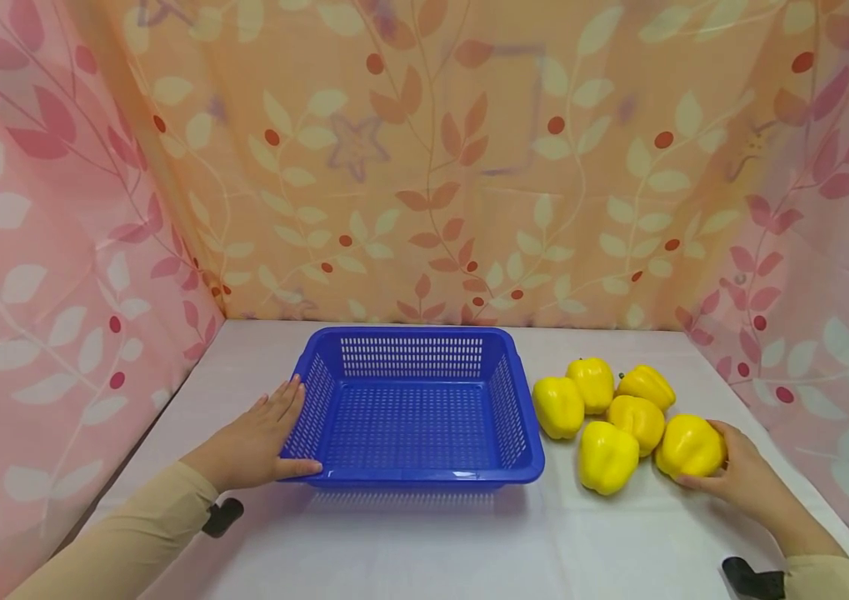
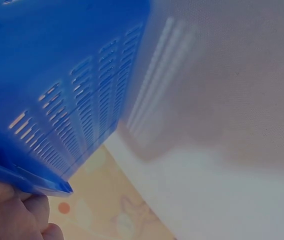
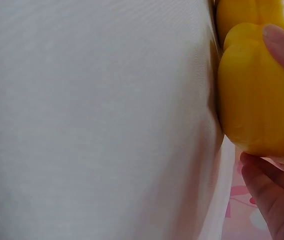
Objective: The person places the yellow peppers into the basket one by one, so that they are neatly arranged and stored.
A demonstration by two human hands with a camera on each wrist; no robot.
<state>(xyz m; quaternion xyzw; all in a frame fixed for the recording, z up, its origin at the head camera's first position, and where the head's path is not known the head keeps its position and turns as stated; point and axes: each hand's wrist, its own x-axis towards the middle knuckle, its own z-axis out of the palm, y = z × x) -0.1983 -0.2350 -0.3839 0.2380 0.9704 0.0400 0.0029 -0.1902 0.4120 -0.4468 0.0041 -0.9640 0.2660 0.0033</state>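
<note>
A blue plastic basket [image 1: 424,477] with slotted walls stands mid-table. My left hand [image 1: 259,442] holds its near left corner, fingers along the left rim and thumb over the front rim. The left wrist view shows the basket's outer wall [image 2: 77,100] and part of that hand [image 2: 17,212]. At the right end of a group of yellow bell peppers, my right hand [image 1: 742,475] grips one bell pepper [image 1: 688,447], thumb on the near side and fingers on the right. From the right wrist, thumb and fingers show on opposite sides of this bell pepper [image 3: 257,100].
Several other yellow bell peppers [image 1: 607,458] lie close together right of the basket. White cloth [image 1: 424,550] covers the table. Patterned curtains [image 1: 431,167] hang behind and on both sides. A black strap end [image 1: 752,579] shows by the right sleeve.
</note>
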